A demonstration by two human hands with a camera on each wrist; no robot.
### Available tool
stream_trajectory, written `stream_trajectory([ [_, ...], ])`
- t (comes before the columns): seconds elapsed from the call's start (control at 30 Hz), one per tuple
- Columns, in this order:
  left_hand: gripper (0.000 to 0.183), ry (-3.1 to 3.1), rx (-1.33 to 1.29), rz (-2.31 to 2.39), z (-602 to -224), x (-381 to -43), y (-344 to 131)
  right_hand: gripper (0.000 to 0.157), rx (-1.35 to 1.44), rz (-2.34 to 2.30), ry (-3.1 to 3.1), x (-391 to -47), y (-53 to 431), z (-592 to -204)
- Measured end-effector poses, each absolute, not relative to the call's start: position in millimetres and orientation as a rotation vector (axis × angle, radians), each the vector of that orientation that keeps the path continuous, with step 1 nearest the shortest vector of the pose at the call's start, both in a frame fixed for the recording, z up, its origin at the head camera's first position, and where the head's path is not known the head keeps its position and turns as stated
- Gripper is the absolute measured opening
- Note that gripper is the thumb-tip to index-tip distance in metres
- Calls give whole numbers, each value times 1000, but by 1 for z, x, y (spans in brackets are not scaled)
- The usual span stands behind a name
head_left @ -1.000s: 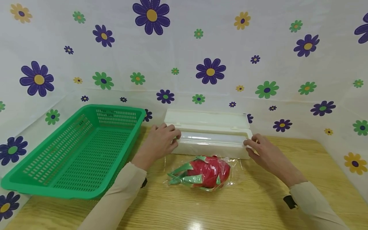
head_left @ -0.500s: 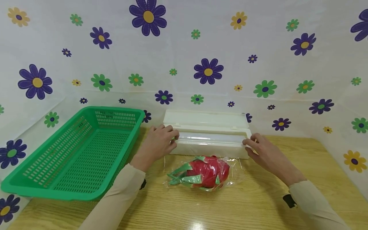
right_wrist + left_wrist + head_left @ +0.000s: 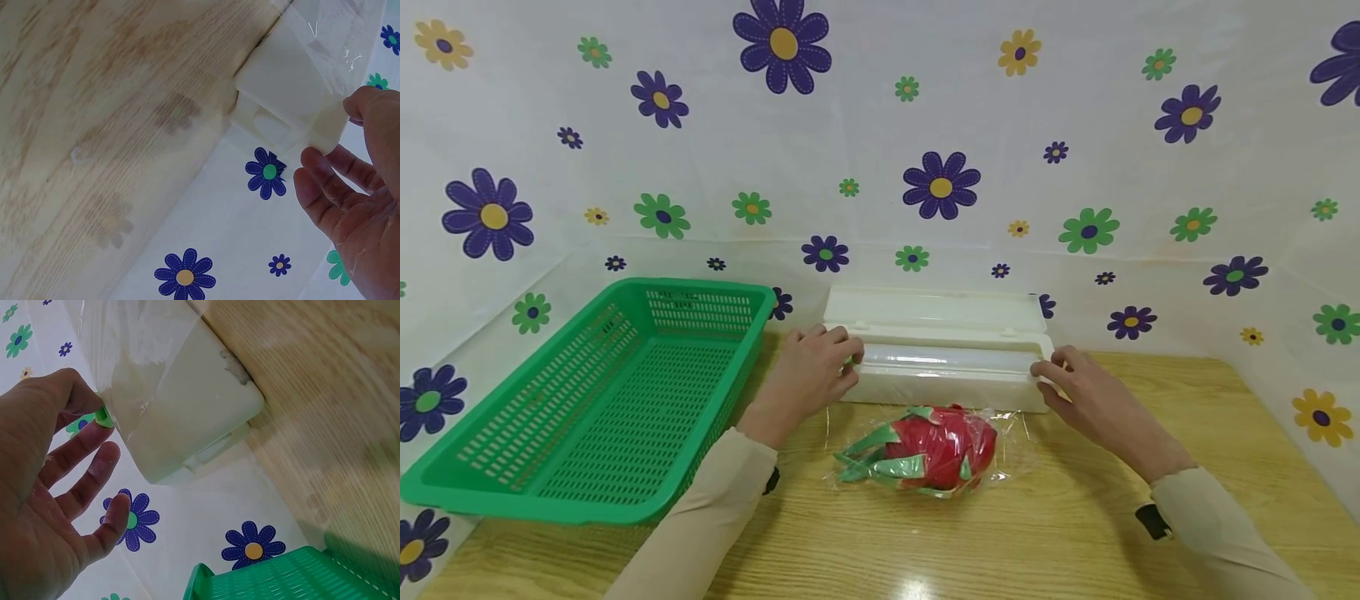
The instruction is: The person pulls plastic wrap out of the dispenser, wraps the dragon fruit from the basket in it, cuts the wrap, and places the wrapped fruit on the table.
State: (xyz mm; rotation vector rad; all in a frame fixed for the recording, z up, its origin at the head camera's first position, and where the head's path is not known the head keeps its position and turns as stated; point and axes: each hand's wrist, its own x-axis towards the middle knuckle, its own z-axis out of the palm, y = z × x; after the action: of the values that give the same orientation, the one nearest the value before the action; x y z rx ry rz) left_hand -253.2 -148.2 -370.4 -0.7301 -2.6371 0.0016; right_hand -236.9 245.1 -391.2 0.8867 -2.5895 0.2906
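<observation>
A white cling film box [image 3: 925, 388] stands on the table with its lid [image 3: 936, 308] raised at the back and a roll of clear film [image 3: 951, 359] inside. My left hand [image 3: 805, 372] is at the box's left end. In the left wrist view its thumb and index finger pinch a small light-green slide cutter [image 3: 104, 417] at the front rim. At the right end, my right hand [image 3: 1093, 400] grips the rim by the corner between thumb and fingers. In front lies a red dragon fruit [image 3: 943, 454] with green scales, under clear film that runs from the box.
A large green plastic basket [image 3: 542, 510] stands on the left, close to my left forearm. Behind the wooden table [image 3: 917, 542] hangs a white cloth [image 3: 865, 125] printed with flowers.
The whole head view shifts slightly to the left. Both hands keep their places on the box, and the dragon fruit has not moved on the table.
</observation>
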Motion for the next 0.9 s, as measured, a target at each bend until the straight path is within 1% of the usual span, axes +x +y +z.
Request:
stream_trajectory([
  [0.9, 9, -2660, -668, -17, -371, -252, -155, 30, 872, 313, -2599, -235, 243, -390],
])
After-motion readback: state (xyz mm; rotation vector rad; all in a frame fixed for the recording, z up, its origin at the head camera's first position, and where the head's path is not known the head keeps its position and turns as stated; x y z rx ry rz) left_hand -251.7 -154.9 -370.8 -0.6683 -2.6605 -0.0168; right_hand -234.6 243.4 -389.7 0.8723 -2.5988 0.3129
